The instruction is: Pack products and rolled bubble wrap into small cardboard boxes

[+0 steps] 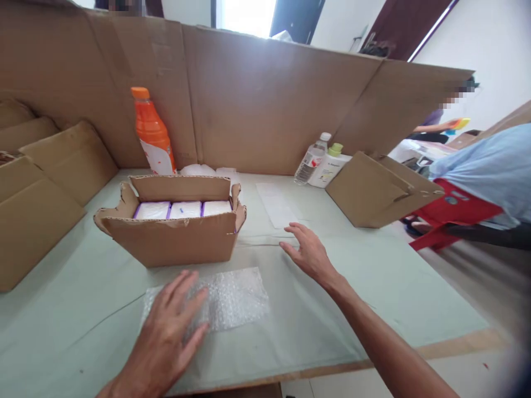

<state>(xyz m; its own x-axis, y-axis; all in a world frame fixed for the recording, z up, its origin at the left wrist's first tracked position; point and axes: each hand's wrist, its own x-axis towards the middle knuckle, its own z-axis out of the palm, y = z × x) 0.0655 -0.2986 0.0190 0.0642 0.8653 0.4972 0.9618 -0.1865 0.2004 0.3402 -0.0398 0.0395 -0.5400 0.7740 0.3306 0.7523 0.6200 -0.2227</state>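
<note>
My left hand (170,326) is over the left part of a sheet of bubble wrap (240,298), its fingers spread and slightly blurred. Whether it touches the wrap I cannot tell. My right hand (309,251) is held out above the table with thumb and fingers apart, holding nothing. Just beyond it lies a flat, pale translucent strip (276,204). Behind the bubble wrap stands a cardboard box (182,240) with its top flaps up. Inside are white packs (185,210) with purple edges; their lower parts are hidden.
An orange bottle (153,132) stands behind the box. At the back right are a clear plastic bottle (313,160), a white bottle with green cap (331,168) and a cardboard box (365,193). Cardboard boxes (41,193) crowd the left. A cardboard wall (265,99) closes the back. People sit at right.
</note>
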